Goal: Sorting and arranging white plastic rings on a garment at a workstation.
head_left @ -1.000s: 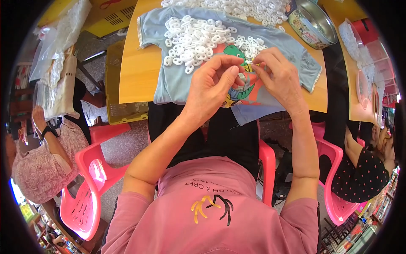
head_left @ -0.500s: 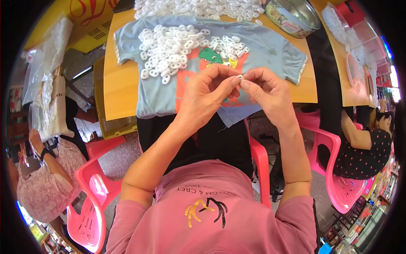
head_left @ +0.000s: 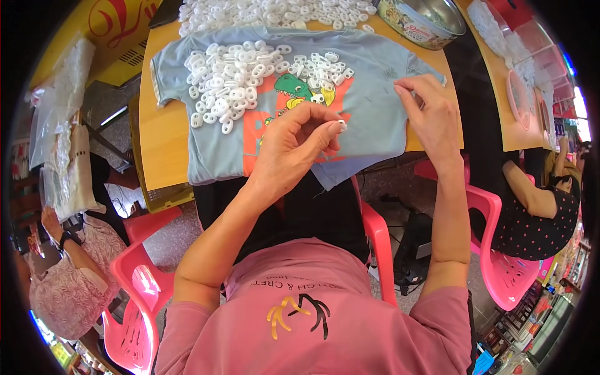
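Note:
In front of the blue T-shirt (head_left: 369,106), my left hand (head_left: 294,147) pinches a small white plastic piece with holes (head_left: 342,125) between thumb and forefinger. Apart from it, over the shirt's right side, my right hand (head_left: 432,115) is raised with thumb and forefinger tips brought together; whatever they may hold is too small to make out. A heap of similar white two-holed pieces (head_left: 225,81) lies on the left of the shirt. Beside its dinosaur print (head_left: 294,85) is a smaller pile of white pieces (head_left: 322,67).
Under the shirt is a wooden table (head_left: 153,140), with a bigger spread of white pieces (head_left: 275,12) at its far edge. A round metal tin (head_left: 422,25) stands back right. Pink chairs (head_left: 140,275) flank me. Other people sit at left (head_left: 75,275) and right (head_left: 537,219).
My right hand has left the white piece and moved away to the right. My left hand keeps the piece and sits slightly lower and further left in view.

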Demonstrator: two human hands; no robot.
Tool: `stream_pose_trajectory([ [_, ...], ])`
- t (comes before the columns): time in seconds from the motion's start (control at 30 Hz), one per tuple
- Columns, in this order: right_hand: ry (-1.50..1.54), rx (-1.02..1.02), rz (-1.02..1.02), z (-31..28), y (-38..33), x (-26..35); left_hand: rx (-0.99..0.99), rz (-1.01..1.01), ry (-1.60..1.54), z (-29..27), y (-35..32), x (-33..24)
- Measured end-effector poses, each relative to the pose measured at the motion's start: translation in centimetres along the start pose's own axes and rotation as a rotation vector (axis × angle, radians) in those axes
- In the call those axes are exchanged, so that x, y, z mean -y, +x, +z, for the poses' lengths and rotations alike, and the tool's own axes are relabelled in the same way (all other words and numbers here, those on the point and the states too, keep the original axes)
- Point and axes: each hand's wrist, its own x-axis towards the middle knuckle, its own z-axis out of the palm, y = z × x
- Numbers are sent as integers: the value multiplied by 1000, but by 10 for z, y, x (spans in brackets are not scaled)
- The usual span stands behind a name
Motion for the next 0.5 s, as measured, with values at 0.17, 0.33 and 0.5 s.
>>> stream_pose_trajectory([
  [0.17,-161,26,-102,10,4,2,-15,-5,-9,1,-1,1],
  [0.33,-244,46,-175,11,6,9,-35,-20,15,1,-2,1],
  [0.5,-334,56,-232,14,8,10,-24,0,-124,-3,2,-1],
])
